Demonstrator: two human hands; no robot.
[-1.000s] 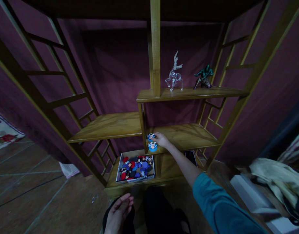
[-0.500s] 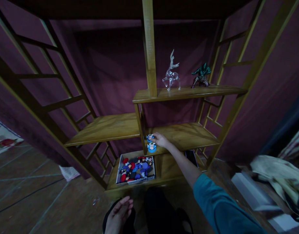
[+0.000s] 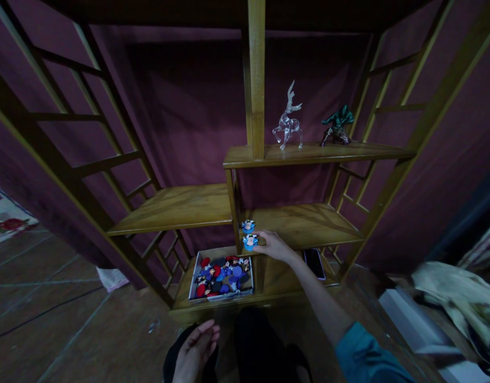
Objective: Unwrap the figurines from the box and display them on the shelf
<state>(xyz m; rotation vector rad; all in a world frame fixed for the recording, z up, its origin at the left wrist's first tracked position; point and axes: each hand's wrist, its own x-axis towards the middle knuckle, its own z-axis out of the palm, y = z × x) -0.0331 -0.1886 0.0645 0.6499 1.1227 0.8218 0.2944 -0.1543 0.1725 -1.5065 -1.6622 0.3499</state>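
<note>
On the small middle-right shelf (image 3: 304, 223), two small blue cartoon figurines on round bases stand one behind the other near the left post. My right hand (image 3: 274, 247) reaches in from the right, and its thumb and fingertips close on the right side of the front figurine (image 3: 250, 242). Just behind, the other figurine (image 3: 248, 226) stands upright, apart from the fingers. My left hand (image 3: 199, 348) rests over my left knee, palm up, fingers loosely stretched, holding nothing. Below the shelf, an open cardboard box (image 3: 192, 284) contains several red, blue and dark figurines lying jumbled.
A clear deer ornament (image 3: 288, 125) and a dark green figure (image 3: 338, 126) stand on the upper right shelf. A phone (image 3: 314, 264) lies on the bottom board at right. A wooden post (image 3: 256, 80) divides the unit. Cloth (image 3: 448, 287) and white boxes (image 3: 416, 322) lie on the floor at right.
My right hand has moved from the back figurine forward to the front one. The back figurine now stands free of the fingers. My left hand stays over the knee. The view has shifted slightly.
</note>
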